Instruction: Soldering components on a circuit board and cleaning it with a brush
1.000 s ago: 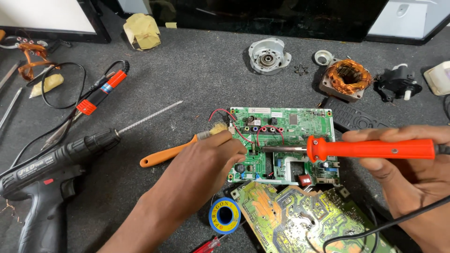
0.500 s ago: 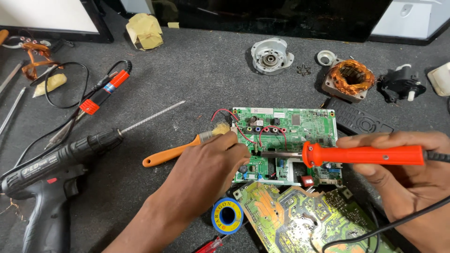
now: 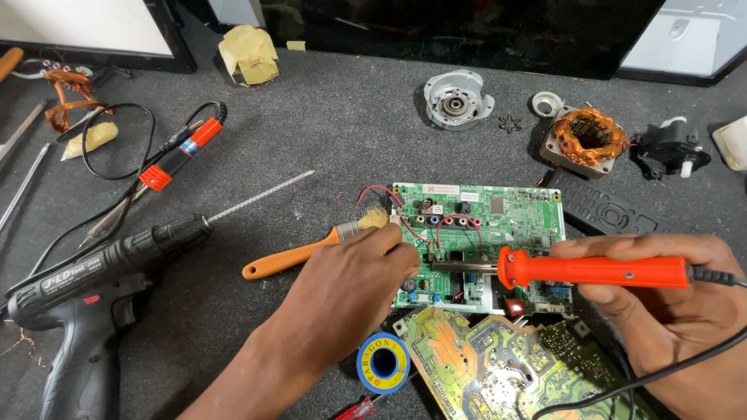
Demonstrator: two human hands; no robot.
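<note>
Soldering iron [image 3: 591, 271], light and rigid, lies level in the right hand [image 3: 669, 311], fingers closed on its orange handle, metal tip over the green circuit board [image 3: 498, 225] mid-tabletop. Left hand [image 3: 350, 284] presses the board's left edge, fingers curled; whether it pinches anything is hidden.

Circuit board [image 3: 498, 225] sits mid-desk [image 3: 327, 132], drill [image 3: 85, 288] off to its left, brush [image 3: 311, 249] between them, motor coil [image 3: 589, 138] behind, solder reel [image 3: 384, 362] in front.

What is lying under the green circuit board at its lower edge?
A yellow-green circuit board sticks out from under the green circuit board, printed side up, beside a blue solder reel. How far it reaches beneath is covered; the right hand hides its right part.
</note>
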